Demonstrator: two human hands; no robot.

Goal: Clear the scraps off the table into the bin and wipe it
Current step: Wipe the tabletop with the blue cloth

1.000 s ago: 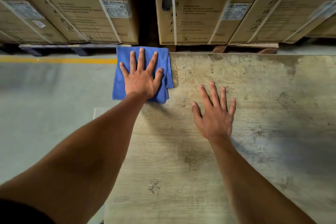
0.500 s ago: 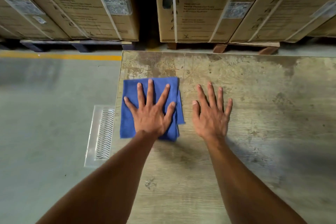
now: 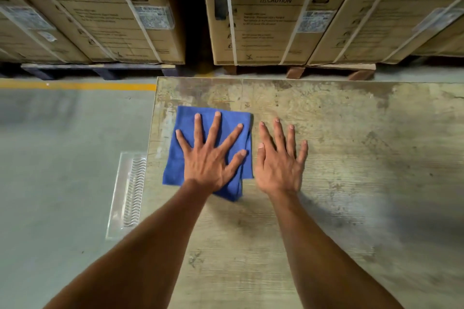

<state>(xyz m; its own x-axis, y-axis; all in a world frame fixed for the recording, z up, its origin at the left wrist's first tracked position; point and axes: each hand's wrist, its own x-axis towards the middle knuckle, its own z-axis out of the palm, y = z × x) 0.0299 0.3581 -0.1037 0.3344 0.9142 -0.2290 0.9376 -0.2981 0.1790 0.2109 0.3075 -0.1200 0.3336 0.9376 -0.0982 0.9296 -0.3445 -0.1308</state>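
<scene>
Two hands lie flat on the table, side by side and nearly touching, both arms reaching forward from the bottom of the head view. Left hand has its fingers spread wide and straight, pressing down on the cloth, a blue folded rag that sits under the palm and juts out past the fingertips and to the outer side of that hand. One corner of the cloth hangs back toward the wrist, just between the two hands. Right hand rests bare on the wood just beside the cloth's inner edge, fingers straight and close together, holding nothing. Beyond the fingertips the worn, stained tabletop runs to its far edge, and the left edge of the table lies just outside the left hand. Past that edge, down on the grey floor beside the left forearm, sits a clear tray with a wavy ribbed pattern, partly tucked under the table edge. Farther ahead of both hands stand tall boxes on pallets, strapped with white bands and printed "Clamp bottom" and "CAUTION". A yellow line crosses the floor ahead of the left hand.
</scene>
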